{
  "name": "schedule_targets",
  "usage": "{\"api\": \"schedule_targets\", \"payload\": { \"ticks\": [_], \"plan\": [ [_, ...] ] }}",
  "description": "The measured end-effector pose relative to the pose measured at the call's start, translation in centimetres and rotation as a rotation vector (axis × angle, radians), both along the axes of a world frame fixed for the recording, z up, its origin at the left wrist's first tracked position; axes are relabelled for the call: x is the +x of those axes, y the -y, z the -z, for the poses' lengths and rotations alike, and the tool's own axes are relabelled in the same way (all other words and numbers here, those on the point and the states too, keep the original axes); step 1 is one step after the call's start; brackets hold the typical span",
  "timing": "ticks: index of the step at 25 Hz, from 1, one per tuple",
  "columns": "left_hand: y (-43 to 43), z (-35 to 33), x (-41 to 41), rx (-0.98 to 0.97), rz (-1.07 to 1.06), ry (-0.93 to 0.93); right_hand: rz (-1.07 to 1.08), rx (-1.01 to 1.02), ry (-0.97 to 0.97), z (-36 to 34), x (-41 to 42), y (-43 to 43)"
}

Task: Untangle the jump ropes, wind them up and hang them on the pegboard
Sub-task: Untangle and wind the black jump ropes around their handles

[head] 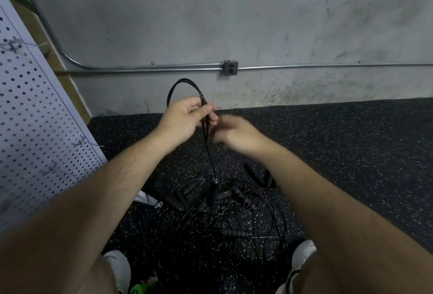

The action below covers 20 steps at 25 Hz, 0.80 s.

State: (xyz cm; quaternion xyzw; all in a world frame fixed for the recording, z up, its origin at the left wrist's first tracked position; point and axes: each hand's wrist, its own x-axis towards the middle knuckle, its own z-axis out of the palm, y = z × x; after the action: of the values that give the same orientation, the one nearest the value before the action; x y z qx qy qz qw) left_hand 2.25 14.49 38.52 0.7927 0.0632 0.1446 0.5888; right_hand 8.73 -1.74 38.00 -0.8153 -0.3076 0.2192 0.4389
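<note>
Above the floor (pixel 351 153), left hand (pixel 185 120) pinching coiled jump rope (pixel 183 80), right hand (pixel 236 135) blurred, grip unclear, tangled ropes (pixel 222 200) below, pegboard (pixel 30 118) at left edge.

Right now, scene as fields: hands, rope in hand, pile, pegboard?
left hand: grips a coil of black rope, whose loop stands up above the fist
right hand: motion-blurred, beside the strand; grip cannot be told
strand: hangs from the left hand down to a handle at the pile
pile: tangled black ropes and handles on the floor, ahead of the feet
pegboard: at left; the hooks in view are bare
</note>
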Motion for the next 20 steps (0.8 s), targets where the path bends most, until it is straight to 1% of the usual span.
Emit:
{"api": "schedule_targets", "payload": {
  "ticks": [1,2,3,5,7,9,11,13,15,16,17,18,20],
  "plan": [
    [-0.2,-0.3,0.1,-0.047,0.006,0.017,-0.096,-0.097,0.014,1.0,-0.6,-0.2],
    [-0.3,-0.6,0.3,-0.076,0.012,0.035,-0.125,-0.122,0.04,1.8,-1.1,-0.5],
    [-0.4,-0.8,0.4,-0.102,0.015,0.057,-0.092,-0.098,0.07,2.3,-1.4,-0.9],
    [-0.4,-1.0,0.5,-0.166,0.001,0.1,0.041,-0.013,0.086,2.2,-1.2,-1.3],
    [-1.1,-0.4,0.4,-0.181,0.006,0.057,0.132,0.118,0.075,0.9,-0.6,-1.2],
    [-1.6,1.0,-0.1,-0.111,0.103,-0.088,0.202,0.252,0.083,-0.7,-0.1,-1.1],
    [-1.2,2.5,-0.8,0.038,0.229,-0.198,0.244,0.36,0.053,-2.0,0.2,-1.2],
    [-0.1,2.9,-1.1,0.135,0.224,-0.187,0.257,0.458,0.019,-2.6,0.5,-1.5],
    [0.7,2.1,-1.1,0.094,0.13,-0.115,0.254,0.522,-0.025,-2.5,0.7,-1.4],
    [0.8,1.5,-1.0,0.063,0.078,-0.078,0.235,0.517,-0.065,-2.2,0.7,-1.2],
    [0.7,0.8,-1.0,0.038,0.035,-0.042,0.185,0.461,-0.105,-1.7,0.7,-0.8],
    [0.5,0.1,-1.0,0.024,0.002,-0.015,0.109,0.335,-0.112,-1.0,0.5,-0.5],
    [0.1,-0.7,-1.0,0.015,-0.033,0.002,-0.051,-0.003,-0.054,0.7,0.0,-0.3]
  ]
}}
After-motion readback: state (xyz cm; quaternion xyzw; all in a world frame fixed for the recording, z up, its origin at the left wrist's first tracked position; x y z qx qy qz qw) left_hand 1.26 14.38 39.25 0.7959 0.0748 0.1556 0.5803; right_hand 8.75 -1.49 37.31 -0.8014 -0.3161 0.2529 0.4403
